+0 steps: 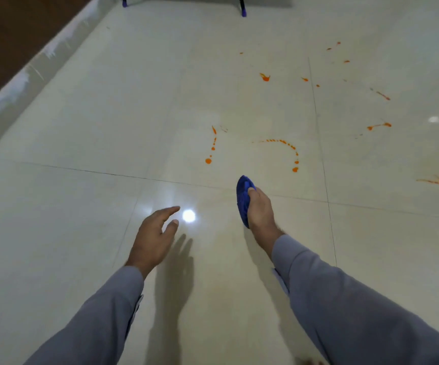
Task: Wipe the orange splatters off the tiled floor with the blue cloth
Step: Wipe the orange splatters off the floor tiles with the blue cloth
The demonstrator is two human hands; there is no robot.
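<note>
My right hand (pixel 260 209) grips a bunched blue cloth (pixel 242 197), held above the pale tiled floor (pixel 81 206) just short of the nearest stains. Orange splatters (pixel 289 150) lie scattered ahead and to the right: a dotted arc, a dotted line (pixel 211 148) to its left, a streak (pixel 436 181) at the far right and smaller drops (pixel 265 77) farther off. My left hand (pixel 155 233) hovers over the floor with fingers straight and loose, holding nothing. Its shadow falls on the tile beneath it.
A pale skirting edge (pixel 28 75) runs diagonally along the left, with dark wood flooring beyond it. Two dark furniture legs with purple feet (pixel 243 10) stand at the top. Bright light reflections (pixel 189 216) shine on the glossy tiles.
</note>
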